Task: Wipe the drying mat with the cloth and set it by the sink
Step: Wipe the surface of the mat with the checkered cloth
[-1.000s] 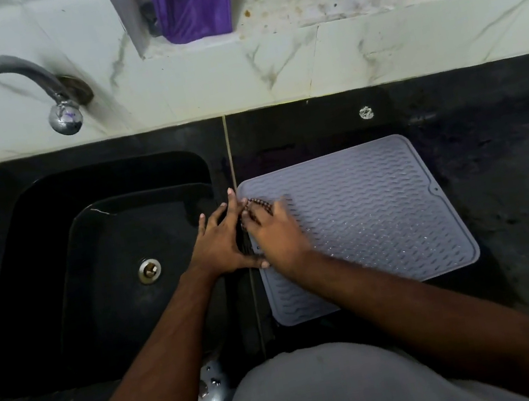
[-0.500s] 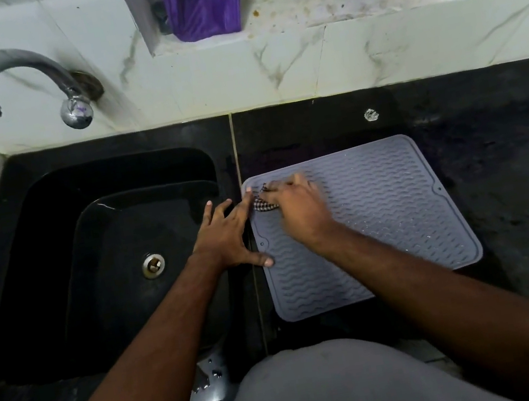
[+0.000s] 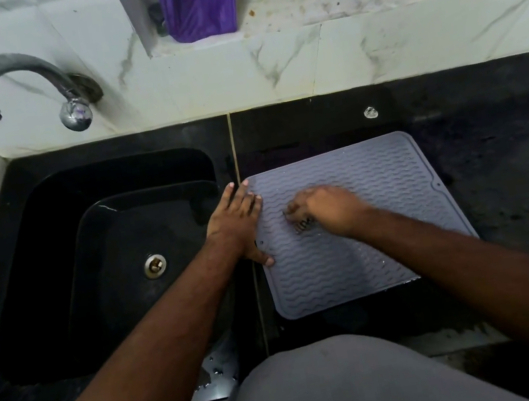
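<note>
- Grey ribbed silicone, the drying mat (image 3: 363,219) lies flat on the black stone bench (image 3: 493,164), its left edge just beside the seam that divides the bench from the sink (image 3: 109,259). It sits slightly skewed, the far-right corner turned toward 1 o'clock.
- Left hand (image 3: 237,225) rests at the mat's 9 o'clock edge, fingers straight and spread, fingertips and thumb laid on the rim while the palm sits over the sink's lip. I judge this is an anchor, since soft silicone would likely slide or buckle under a rubbing stroke.
- Right hand (image 3: 327,211) is near the mat's middle, a little toward 10 o'clock, knuckles up and fingers curled down over the cloth (image 3: 303,225). Only a dark, patterned scrap of cloth shows at the hand's 7 o'clock side; the rest is hidden beneath the palm.
- So the grip on the cloth is bunched and pressed down, not a fingertip pinch, which suits scrubbing into the wavy grooves.
- Relative to that grip, mat surface extends in all directions, most of it toward 3 and 5 o'clock, where water beads glint.
- Judging by those beads, the wiping is only partly done.
- Chrome tap (image 3: 20,90) stands at the sink's 11 o'clock, and purple fabric (image 3: 200,2) hangs on the ledge above.
</note>
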`<state>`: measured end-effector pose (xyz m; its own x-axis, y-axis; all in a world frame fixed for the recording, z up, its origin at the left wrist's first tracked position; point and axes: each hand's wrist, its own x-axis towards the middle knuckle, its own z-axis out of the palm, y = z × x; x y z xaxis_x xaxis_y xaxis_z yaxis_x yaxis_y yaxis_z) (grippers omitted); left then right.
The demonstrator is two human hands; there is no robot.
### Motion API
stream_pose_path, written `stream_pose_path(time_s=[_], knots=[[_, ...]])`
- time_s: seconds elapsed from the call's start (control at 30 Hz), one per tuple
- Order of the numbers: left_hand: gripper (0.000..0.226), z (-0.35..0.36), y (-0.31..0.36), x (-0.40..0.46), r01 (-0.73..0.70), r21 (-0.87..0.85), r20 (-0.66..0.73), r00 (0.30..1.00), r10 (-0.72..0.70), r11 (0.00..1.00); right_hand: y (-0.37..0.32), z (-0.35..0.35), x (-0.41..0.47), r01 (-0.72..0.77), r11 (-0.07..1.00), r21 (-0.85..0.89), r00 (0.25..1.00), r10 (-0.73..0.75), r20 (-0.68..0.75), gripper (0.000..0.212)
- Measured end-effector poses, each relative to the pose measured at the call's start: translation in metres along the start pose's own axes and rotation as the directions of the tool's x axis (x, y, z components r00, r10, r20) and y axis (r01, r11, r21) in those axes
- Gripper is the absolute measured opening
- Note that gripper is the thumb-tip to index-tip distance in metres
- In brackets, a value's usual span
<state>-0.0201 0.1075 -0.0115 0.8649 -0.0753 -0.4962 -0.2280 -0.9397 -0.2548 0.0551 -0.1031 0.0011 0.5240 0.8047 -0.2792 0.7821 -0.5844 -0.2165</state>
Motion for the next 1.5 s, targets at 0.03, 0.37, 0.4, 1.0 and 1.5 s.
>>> stream_pose_path(time_s=[0.03, 0.37, 0.4, 1.0, 1.5], knots=[[0.145, 0.000, 0.000, 0.001, 0.000, -0.001, 0.010, 1.000, 0.000, 1.000, -0.009, -0.001, 0.005, -0.024, 0.999, 0.032, 0.997, 0.026, -0.069, 0.049], [0.147, -0.008, 0.003, 0.002, 0.040, 0.009, 0.137, 0.990, -0.041, 0.999, -0.020, 0.062, -0.015, 0.155, 0.974, -0.164, 0.945, -0.195, -0.262, 0.059], [0.147, -0.011, 0.005, 0.002, 0.046, 0.005, 0.157, 0.986, -0.046, 0.999, -0.003, 0.058, -0.021, 0.175, 0.967, -0.187, 0.942, -0.220, -0.255, 0.058], [0.152, 0.002, 0.032, 0.030, -0.007, -0.625, -0.055, 0.998, -0.036, 0.781, 0.008, 0.054, 0.002, 0.125, 0.989, 0.079, 0.963, -0.101, -0.250, 0.048], [0.154, -0.024, 0.049, 0.045, 0.175, -0.553, 0.193, 0.978, -0.079, 0.815, 0.178, 0.030, -0.086, 0.068, 0.998, 0.015, 0.961, -0.062, -0.269, 0.036]])
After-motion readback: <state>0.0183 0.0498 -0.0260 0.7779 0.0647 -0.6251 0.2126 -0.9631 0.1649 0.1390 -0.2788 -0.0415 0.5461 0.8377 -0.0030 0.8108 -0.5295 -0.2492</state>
